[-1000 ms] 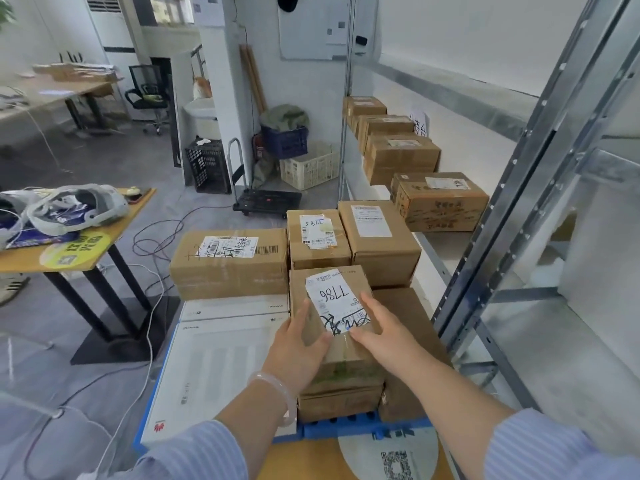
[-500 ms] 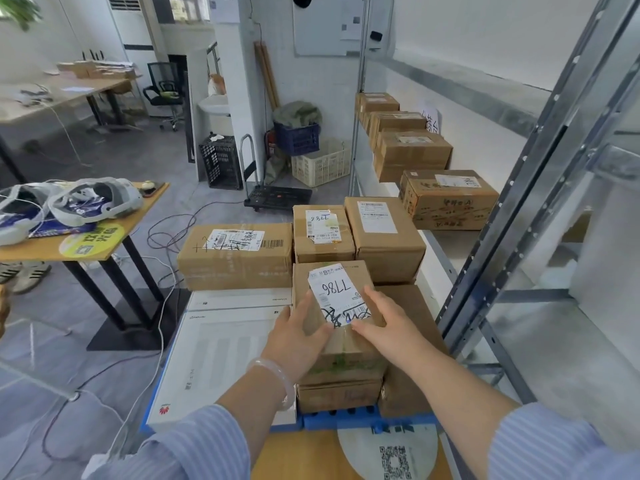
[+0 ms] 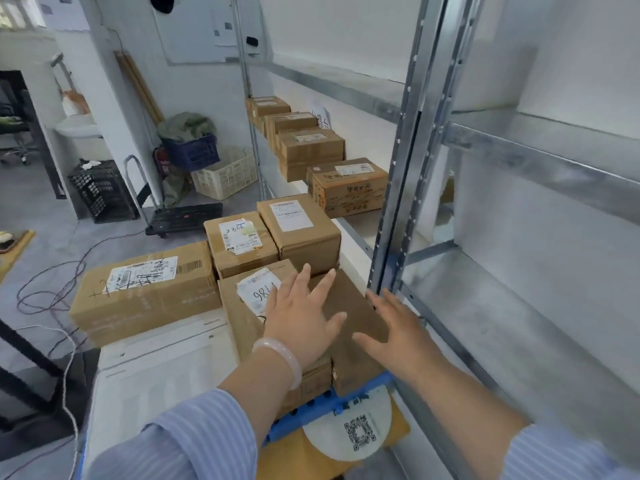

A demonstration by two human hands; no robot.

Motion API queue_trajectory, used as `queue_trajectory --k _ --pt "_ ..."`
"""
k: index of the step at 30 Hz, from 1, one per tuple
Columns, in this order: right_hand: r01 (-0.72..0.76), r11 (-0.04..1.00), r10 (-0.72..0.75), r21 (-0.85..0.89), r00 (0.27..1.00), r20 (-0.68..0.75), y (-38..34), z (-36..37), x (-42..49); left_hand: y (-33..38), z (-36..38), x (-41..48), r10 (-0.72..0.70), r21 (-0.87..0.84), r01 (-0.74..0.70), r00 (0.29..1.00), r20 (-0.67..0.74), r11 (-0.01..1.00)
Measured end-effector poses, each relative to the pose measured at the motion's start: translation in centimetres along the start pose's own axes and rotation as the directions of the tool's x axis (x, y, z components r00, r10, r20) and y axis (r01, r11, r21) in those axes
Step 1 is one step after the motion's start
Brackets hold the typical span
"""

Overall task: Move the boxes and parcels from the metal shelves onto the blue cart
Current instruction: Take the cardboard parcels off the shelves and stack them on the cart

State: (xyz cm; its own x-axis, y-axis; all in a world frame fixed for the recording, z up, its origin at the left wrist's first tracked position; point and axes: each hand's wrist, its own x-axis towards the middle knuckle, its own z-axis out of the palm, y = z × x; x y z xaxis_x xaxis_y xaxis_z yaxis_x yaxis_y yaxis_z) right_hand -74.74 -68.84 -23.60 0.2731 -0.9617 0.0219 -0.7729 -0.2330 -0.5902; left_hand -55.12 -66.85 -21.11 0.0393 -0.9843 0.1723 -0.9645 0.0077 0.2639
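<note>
Four boxes [image 3: 348,187] left on metal shelf [image 3: 356,221]; blue cart [image 3: 360,386] stacked. My left hand [image 3: 301,323] and right hand [image 3: 398,334] splayed, empty. Next I reach the nearest box, grabbing both sides, avoiding the upright.

White walls [image 3: 346,36], grey floor [image 3: 38,209], crates, whiteboard [image 3: 197,32]

blue cart [image 3: 349,393] mostly hidden, label [image 3: 258,292] half covered
</note>
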Motion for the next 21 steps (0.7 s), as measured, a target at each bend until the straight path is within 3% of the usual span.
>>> queue_trajectory --k 4,10,21 --pt "-0.099 0.988 0.089 -0.115 0.992 -0.090 3.3 -1.8 -4.7 4.9 2.1 0.3 0.210 0.005 -0.210 0.977 0.047 0.978" --pt "-0.302 0.915 0.269 -0.267 0.951 -0.155 8.0 -6.3 -12.7 13.2 3.9 -2.1 0.386 -0.033 -0.386 0.912 0.140 0.922" --pt "-0.550 0.767 0.428 -0.330 0.822 -0.375 16.2 -15.0 -33.8 33.0 5.4 -13.9 0.666 -0.076 -0.663 0.734 0.129 0.745"
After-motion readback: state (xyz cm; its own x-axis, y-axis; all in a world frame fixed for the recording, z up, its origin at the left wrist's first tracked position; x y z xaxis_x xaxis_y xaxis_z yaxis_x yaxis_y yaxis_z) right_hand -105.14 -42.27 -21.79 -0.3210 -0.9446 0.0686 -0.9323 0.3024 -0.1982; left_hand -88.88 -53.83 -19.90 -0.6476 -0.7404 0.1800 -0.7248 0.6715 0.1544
